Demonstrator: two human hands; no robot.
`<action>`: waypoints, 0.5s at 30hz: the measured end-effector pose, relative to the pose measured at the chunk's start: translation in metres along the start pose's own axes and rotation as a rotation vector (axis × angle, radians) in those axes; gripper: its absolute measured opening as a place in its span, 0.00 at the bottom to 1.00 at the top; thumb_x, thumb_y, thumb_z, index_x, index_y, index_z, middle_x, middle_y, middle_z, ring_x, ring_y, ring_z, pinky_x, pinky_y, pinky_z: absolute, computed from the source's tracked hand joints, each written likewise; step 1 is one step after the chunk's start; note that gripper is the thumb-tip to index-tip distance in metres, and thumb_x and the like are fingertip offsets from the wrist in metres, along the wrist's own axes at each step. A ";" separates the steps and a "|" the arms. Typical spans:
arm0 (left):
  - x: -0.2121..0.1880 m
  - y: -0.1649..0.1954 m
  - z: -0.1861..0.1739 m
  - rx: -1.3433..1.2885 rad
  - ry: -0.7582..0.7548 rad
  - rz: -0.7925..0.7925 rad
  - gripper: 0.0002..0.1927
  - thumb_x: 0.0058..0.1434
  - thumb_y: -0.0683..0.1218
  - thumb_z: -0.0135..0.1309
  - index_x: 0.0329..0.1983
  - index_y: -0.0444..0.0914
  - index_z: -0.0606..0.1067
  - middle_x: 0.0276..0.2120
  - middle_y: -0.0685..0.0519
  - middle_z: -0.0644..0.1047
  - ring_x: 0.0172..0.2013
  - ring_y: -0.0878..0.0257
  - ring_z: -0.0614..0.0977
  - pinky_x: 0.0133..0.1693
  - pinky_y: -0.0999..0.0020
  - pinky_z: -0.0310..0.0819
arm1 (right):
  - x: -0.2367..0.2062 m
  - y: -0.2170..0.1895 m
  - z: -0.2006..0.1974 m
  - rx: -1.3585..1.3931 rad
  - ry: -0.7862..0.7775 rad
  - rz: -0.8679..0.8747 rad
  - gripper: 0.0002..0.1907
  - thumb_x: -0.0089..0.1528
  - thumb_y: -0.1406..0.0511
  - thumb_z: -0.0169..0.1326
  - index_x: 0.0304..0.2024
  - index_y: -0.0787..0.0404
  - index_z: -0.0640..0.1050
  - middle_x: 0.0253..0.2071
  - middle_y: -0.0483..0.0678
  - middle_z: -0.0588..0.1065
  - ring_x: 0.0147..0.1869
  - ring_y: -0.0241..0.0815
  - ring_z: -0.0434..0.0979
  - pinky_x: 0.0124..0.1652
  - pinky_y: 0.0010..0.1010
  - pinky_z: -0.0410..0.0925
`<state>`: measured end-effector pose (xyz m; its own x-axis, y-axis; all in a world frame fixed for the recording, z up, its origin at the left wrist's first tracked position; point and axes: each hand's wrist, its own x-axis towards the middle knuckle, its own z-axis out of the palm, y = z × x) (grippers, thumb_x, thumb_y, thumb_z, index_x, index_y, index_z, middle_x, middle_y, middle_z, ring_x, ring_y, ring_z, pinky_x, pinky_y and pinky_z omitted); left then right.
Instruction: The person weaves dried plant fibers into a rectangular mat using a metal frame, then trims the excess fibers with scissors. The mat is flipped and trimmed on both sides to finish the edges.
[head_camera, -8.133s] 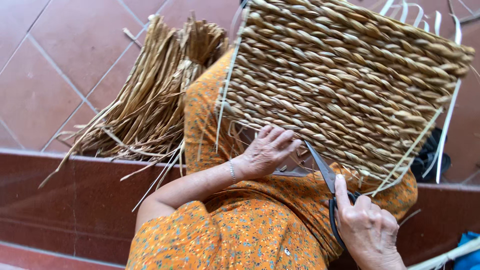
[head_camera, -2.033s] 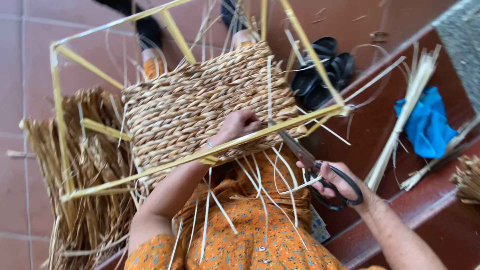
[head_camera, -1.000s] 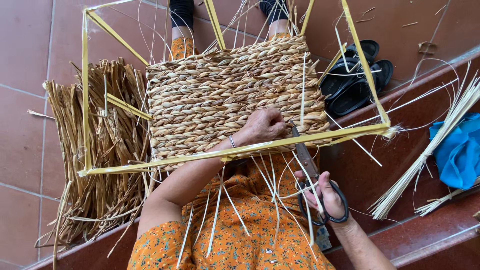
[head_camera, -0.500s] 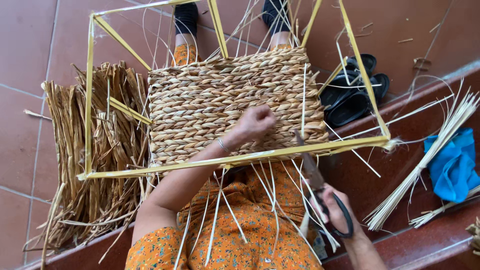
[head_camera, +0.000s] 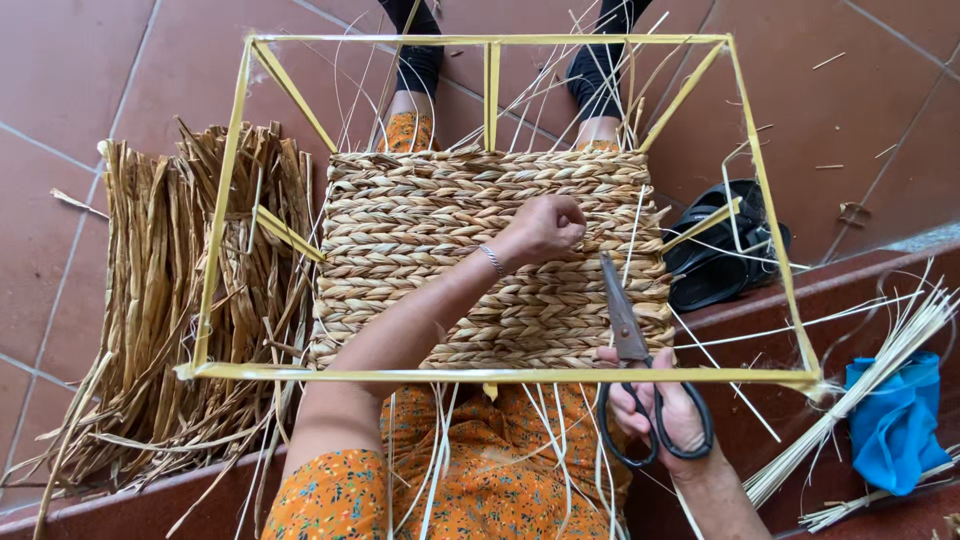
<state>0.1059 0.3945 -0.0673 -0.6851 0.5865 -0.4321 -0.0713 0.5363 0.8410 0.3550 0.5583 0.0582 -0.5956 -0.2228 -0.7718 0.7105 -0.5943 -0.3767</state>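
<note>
The left hand (head_camera: 545, 226) rests curled into a loose fist on the woven panel (head_camera: 490, 260), near its upper right corner, fingers drawn together and tucked under; whether they pinch a strand cannot be told. A thin bracelet (head_camera: 492, 259) circles that wrist. The right hand (head_camera: 662, 410) sits just below the front bar of the yellow frame (head_camera: 500, 375), fingers threaded through the black loops of the scissors (head_camera: 630, 350) and clamped on them. The blades lie together and point up across the panel's lower right corner.

The panel of braided straw fills the middle of the frame and lies across the person's lap in orange floral cloth (head_camera: 480, 480). Pale thin spokes (head_camera: 440, 440) stick out past its front and back edges.

A pile of dried straw (head_camera: 160, 300) lies on the tiled floor (head_camera: 60, 120) at the left. At the right are black sandals (head_camera: 725, 255), a blue cloth (head_camera: 895, 420) and a bundle of pale reeds (head_camera: 860, 390).
</note>
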 end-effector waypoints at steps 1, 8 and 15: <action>0.005 0.001 0.004 0.057 0.008 0.020 0.09 0.58 0.49 0.57 0.36 0.42 0.83 0.32 0.51 0.83 0.35 0.57 0.85 0.41 0.60 0.79 | 0.003 -0.001 0.006 -0.022 0.019 0.021 0.45 0.67 0.37 0.28 0.64 0.69 0.68 0.24 0.41 0.63 0.20 0.29 0.57 0.23 0.22 0.55; 0.020 0.009 0.024 0.231 0.071 0.197 0.10 0.53 0.51 0.62 0.33 0.41 0.82 0.35 0.45 0.80 0.40 0.47 0.82 0.42 0.52 0.75 | 0.011 -0.014 0.029 -0.025 0.057 -0.003 0.52 0.63 0.33 0.27 0.63 0.71 0.69 0.21 0.42 0.63 0.21 0.31 0.58 0.23 0.25 0.55; 0.023 -0.003 0.024 0.090 0.077 0.183 0.04 0.56 0.43 0.59 0.33 0.37 0.80 0.34 0.47 0.81 0.38 0.51 0.84 0.43 0.57 0.78 | 0.028 -0.016 0.024 0.094 0.014 0.002 0.52 0.63 0.32 0.25 0.59 0.71 0.69 0.20 0.40 0.61 0.20 0.30 0.56 0.23 0.25 0.53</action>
<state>0.1076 0.4206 -0.0876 -0.7344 0.6327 -0.2458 0.1222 0.4795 0.8690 0.3178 0.5432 0.0550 -0.5888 -0.2135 -0.7796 0.6726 -0.6644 -0.3260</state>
